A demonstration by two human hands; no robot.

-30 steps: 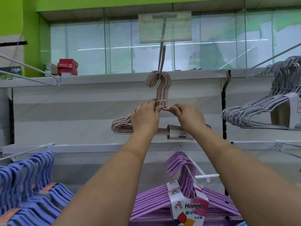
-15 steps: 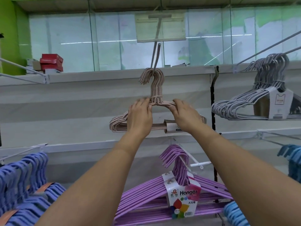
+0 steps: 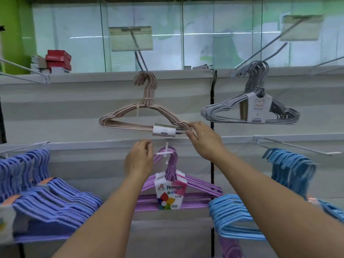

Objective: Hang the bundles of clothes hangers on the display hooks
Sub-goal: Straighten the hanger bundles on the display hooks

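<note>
Now pink hanger bundle (image 3: 143, 116) against right hand (image 3: 203, 140).

Showed pale pink on the wire hanger bundle (image 3: 141, 116), with a white paper band (image 3: 164, 131) round its lower bar. Showed grey on the metal hanger bundle (image 3: 251, 110), lilac on the plastic hanger bundle (image 3: 195, 185) under a white label with multicoloured petals (image 3: 170, 192), periwinkle on the left-hand hanger stack (image 3: 46, 202), sky blue on the right-hand hanger stack (image 3: 234, 216). Showed red on the small boxes (image 3: 58, 59) at the shelf's left end, bright green on the wall (image 3: 13, 34).

blue hangers (image 3: 290, 164) blurred, label (image 3: 170, 192) illegible
</note>
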